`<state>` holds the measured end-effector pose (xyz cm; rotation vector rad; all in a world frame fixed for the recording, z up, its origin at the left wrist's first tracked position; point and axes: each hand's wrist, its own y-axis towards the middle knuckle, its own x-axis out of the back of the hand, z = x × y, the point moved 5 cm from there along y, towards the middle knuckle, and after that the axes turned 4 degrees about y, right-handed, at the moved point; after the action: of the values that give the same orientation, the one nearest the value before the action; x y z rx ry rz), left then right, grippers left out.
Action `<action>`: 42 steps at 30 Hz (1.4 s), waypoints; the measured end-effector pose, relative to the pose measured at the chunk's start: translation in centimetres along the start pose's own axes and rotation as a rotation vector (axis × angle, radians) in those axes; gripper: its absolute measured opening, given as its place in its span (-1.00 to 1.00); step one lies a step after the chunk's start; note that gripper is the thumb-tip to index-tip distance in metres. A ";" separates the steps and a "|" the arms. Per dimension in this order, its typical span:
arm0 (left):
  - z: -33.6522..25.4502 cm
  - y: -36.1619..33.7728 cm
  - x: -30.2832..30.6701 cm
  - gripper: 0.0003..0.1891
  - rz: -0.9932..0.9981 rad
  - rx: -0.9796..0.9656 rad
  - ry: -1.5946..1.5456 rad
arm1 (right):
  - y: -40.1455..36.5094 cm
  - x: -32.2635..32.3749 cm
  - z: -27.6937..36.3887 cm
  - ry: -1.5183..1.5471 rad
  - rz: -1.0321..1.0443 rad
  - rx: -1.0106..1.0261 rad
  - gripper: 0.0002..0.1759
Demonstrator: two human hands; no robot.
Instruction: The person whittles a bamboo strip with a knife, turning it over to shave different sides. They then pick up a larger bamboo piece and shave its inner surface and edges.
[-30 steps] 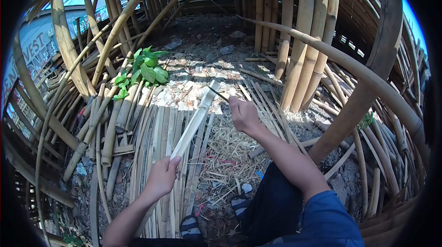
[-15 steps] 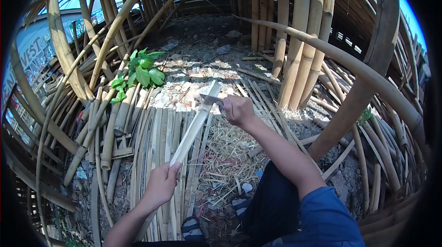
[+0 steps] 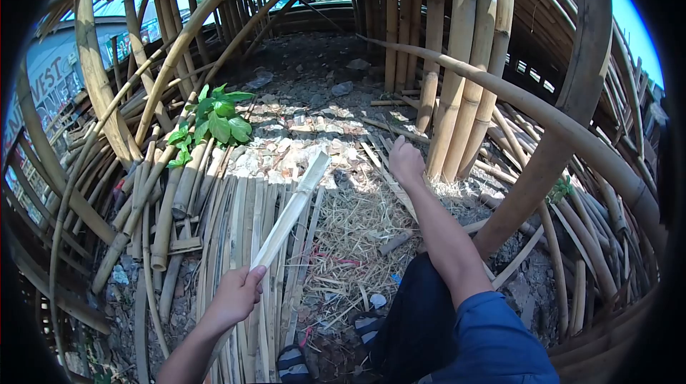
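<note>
My left hand [image 3: 234, 297] is wrapped round the near end of a pale split bamboo strip [image 3: 291, 214]. The strip points forward and up, its far end above the rubble. My right hand [image 3: 407, 164] is a closed fist, raised to the right of the strip and apart from it. Half a second ago a knife with a broad blade showed in that fist; now the blade is hardly visible beyond the fingers. Several split bamboo strips [image 3: 239, 241] lie side by side on the ground beneath my left hand.
Bamboo shavings [image 3: 357, 241] cover the ground by my feet. A leafy plant [image 3: 218, 118] grows at the left among stacked bamboo poles [image 3: 168, 227]. Thick upright poles [image 3: 464, 76] stand at the right, and a slanting pole [image 3: 529, 94] crosses in front of them.
My right hand has moved right and slightly up, taking the knife off the bamboo strip. My left hand and the strip have shifted slightly down and left in view.
</note>
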<state>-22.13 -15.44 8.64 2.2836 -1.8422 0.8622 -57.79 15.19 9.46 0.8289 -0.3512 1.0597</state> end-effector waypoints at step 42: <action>-1.4 -0.7 0.9 -0.59 -0.289 -0.276 0.348 | -15.0 5.2 13.5 0.386 0.133 0.764 -0.44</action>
<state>-21.87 -15.47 10.38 2.0102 -1.3516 0.8339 -40.57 4.89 15.13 1.2504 0.3612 1.4740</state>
